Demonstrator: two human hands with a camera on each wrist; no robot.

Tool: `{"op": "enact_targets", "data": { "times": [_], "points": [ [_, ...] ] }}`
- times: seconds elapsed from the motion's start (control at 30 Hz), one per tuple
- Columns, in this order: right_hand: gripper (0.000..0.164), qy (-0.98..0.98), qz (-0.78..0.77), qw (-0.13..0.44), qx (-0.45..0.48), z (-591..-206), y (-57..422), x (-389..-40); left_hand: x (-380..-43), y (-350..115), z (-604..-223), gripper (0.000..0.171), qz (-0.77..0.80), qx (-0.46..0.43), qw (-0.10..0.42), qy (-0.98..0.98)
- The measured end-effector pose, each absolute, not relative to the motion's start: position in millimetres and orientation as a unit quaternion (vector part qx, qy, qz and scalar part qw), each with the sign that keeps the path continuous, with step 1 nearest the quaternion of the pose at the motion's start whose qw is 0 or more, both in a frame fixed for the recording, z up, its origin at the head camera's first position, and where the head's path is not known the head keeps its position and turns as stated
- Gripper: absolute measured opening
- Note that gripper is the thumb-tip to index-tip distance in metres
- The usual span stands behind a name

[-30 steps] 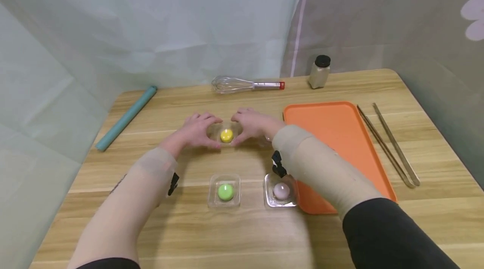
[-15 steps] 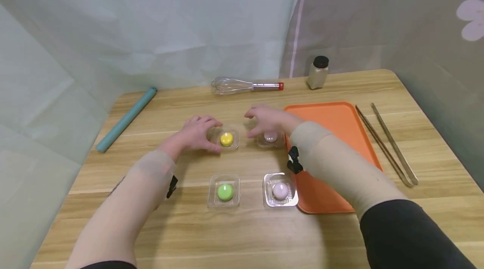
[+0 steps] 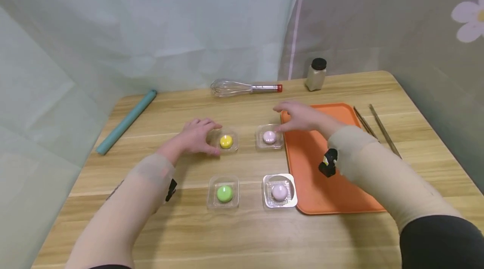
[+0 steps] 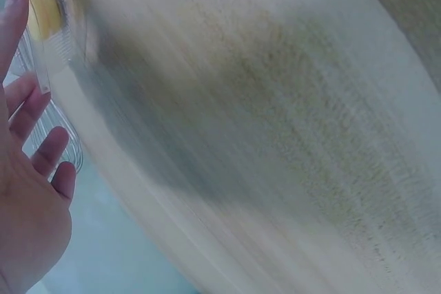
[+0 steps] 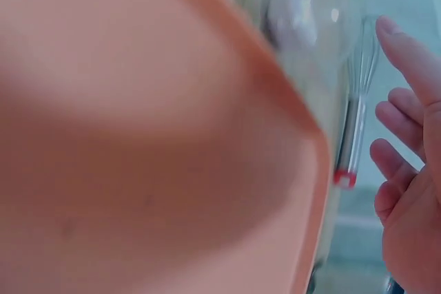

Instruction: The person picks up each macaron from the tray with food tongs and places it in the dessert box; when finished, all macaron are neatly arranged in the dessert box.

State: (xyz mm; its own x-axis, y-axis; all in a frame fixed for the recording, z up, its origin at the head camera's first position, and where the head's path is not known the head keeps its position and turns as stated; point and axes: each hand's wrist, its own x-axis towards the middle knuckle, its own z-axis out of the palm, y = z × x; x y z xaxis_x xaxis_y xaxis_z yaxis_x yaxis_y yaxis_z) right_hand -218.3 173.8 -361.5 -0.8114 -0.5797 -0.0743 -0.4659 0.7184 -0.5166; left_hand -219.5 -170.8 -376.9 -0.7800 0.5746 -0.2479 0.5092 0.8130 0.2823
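Note:
Four clear plastic boxes stand in two rows, each with a small glossy domed round inside. My left hand [image 3: 198, 136] curves loosely at the left side of the box [image 3: 236, 147] with the yellow round [image 3: 226, 141]; in the left wrist view its fingertips are right at the box's edge. My right hand [image 3: 298, 117], thumb and fingers spread with nothing between them, is over the corner of the orange tray [image 3: 321, 185], beside the back box [image 3: 259, 143] with a lilac round [image 3: 269, 137]. In front are a green round [image 3: 224, 193] and another lilac round [image 3: 280, 192].
A whisk [image 3: 245, 88] and a black-lidded jar [image 3: 316, 75] stand along the back edge. A teal rolling pin [image 3: 126, 122] lies at the left. Metal tongs [image 3: 383, 130] lie right of the tray, partly behind my right arm. The front right box [image 3: 264, 201] meets the tray's edge.
My right hand has left the yellow round's box and moved right, past the back lilac round's box, to over the tray. The left hand has stayed beside the yellow round's box.

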Motion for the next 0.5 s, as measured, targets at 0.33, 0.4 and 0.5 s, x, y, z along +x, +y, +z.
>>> {"op": "enact_targets", "data": {
  "times": [0.33,0.4,0.5],
  "points": [
    [0.074,0.930,-0.265,0.117,-0.225,-368,219,-210,-219,-178,-377,0.096,0.111,0.284,0.168,0.937],
    [0.075,0.933,-0.265,0.115,-0.214,-369,227,-209,-219,-180,-376,0.099,0.116,0.281,0.164,0.938],
    [0.075,0.937,-0.263,0.109,-0.202,-369,240,-207,-221,-183,-375,0.103,0.118,0.273,0.158,0.941]
  ]
}}
